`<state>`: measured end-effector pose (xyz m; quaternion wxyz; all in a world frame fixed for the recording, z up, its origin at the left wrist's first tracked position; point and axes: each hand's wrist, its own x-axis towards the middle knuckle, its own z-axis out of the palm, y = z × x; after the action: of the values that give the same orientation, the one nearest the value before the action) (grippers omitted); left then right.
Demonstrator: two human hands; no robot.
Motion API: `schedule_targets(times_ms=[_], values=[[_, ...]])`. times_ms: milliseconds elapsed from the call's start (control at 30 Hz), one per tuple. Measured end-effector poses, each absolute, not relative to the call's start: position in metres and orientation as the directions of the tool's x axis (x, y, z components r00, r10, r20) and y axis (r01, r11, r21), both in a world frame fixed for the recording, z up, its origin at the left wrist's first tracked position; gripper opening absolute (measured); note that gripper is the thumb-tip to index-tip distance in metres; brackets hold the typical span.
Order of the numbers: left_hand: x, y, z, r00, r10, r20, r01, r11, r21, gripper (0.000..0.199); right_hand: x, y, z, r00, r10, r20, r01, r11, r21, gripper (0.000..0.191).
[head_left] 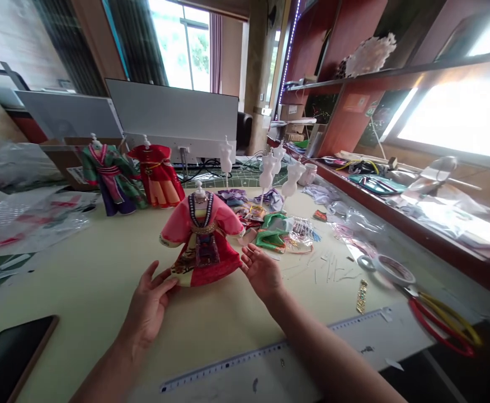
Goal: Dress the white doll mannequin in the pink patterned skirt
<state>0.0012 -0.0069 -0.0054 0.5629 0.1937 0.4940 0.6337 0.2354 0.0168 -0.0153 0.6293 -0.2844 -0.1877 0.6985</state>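
Observation:
A doll dress in pink and red with a patterned front panel [203,240] stands on a white mannequin stand in the middle of the cream table [81,291]. My left hand [146,310] rests with its fingers spread against the dress's lower left hem. My right hand [262,272] lies palm up and open, its fingertips just beside the dress's lower right edge. Neither hand visibly grips the dress. Its base is hidden by the skirt.
Behind stand a green dress [111,179], a red dress [156,176], and several white mannequin forms [267,173]. Fabric scraps [272,232] lie beyond my right hand. To the right are a tape roll [390,270] and red-and-yellow-handled scissors [442,324]. A long ruler [270,352] and a black phone [10,358] lie near me.

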Motion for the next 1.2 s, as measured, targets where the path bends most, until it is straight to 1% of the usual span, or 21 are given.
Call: schedule_targets(times_ms=[200,333,433,600,767,967,1100,1200], values=[[0.0010,-0.0061,-0.0043,-0.300,0.890,-0.344,-0.532,0.143,0.834,0.055,0.2339,0.0169,-0.0157,-0.085,0.981,-0.174,-0.819,-0.169,-0.548,0.017],[0.0012,-0.0072,-0.0050,-0.327,0.893,-0.309,-0.474,0.128,0.871,0.056,0.2354,0.0182,-0.0186,-0.110,0.976,-0.187,-0.832,-0.193,-0.520,0.016],[0.0020,-0.0080,-0.0057,-0.344,0.897,-0.279,-0.440,0.109,0.891,0.056,0.2368,0.0188,-0.0207,-0.121,0.973,-0.195,-0.837,-0.206,-0.507,0.015],[0.0019,-0.0077,-0.0077,-0.333,0.899,-0.283,-0.446,0.114,0.887,0.058,0.2369,0.0181,-0.0208,-0.130,0.973,-0.191,-0.831,-0.212,-0.514,0.013],[0.0004,-0.0094,-0.0083,-0.334,0.900,-0.279,-0.416,0.124,0.901,0.058,0.2362,0.0169,-0.0190,-0.109,0.978,-0.181,-0.805,-0.193,-0.561,0.013],[0.0034,-0.0112,-0.0059,-0.347,0.904,-0.248,-0.362,0.115,0.925,0.064,0.2355,0.0176,-0.0186,-0.081,0.975,-0.207,-0.734,-0.199,-0.650,0.015],[0.0023,-0.0126,-0.0081,-0.348,0.912,-0.217,-0.306,0.109,0.946,0.068,0.2329,0.0177,-0.0213,-0.035,0.972,-0.234,-0.652,-0.199,-0.732,0.021],[0.0012,-0.0142,-0.0086,-0.386,0.903,-0.188,-0.232,0.102,0.967,0.068,0.2310,0.0153,-0.0214,0.043,0.972,-0.233,-0.550,-0.172,-0.817,0.023]])
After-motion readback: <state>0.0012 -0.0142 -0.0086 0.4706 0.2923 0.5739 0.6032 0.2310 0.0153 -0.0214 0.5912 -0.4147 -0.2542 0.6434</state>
